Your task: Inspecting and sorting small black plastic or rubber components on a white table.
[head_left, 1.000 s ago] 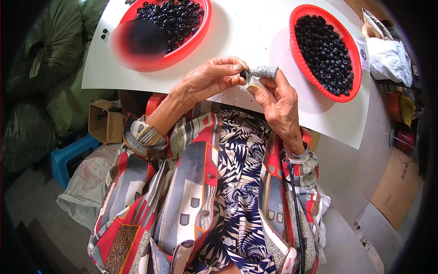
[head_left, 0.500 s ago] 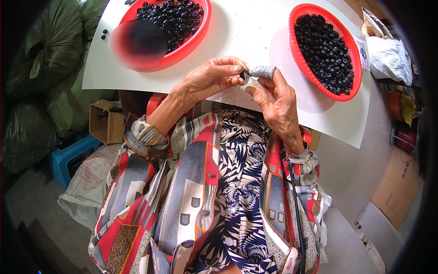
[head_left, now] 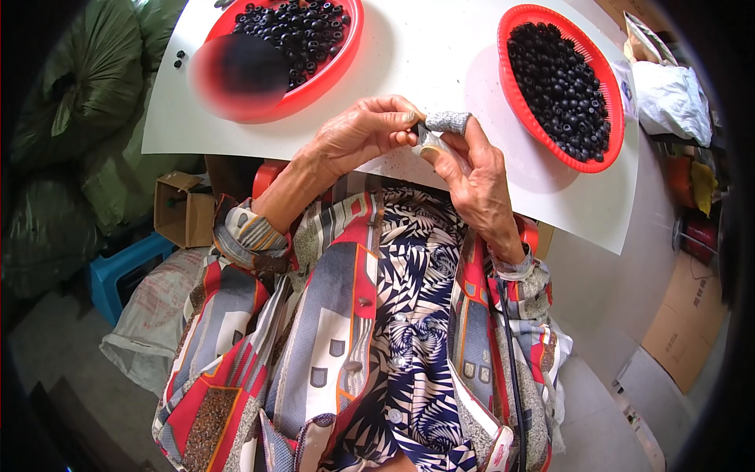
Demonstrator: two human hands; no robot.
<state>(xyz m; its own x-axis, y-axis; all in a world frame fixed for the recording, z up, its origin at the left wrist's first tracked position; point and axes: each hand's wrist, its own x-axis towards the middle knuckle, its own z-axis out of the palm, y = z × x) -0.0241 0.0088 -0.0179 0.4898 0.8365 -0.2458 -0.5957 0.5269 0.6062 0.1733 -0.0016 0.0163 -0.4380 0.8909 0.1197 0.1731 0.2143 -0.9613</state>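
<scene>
Grey right-finger wrap (head_left: 448,122) shifted slightly leftward, black piece (head_left: 420,127) still in left fingers (head_left: 395,120)

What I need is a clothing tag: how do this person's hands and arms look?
The left hand is bare; the right hand wears a speckled grey fabric tube on one finger. Both sleeves are loose fabric, patchwork-printed in red, grey and white.

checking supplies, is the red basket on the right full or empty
The red basket is not empty: black pieces cover its bottom. How deep they lie, I cannot tell.
</scene>
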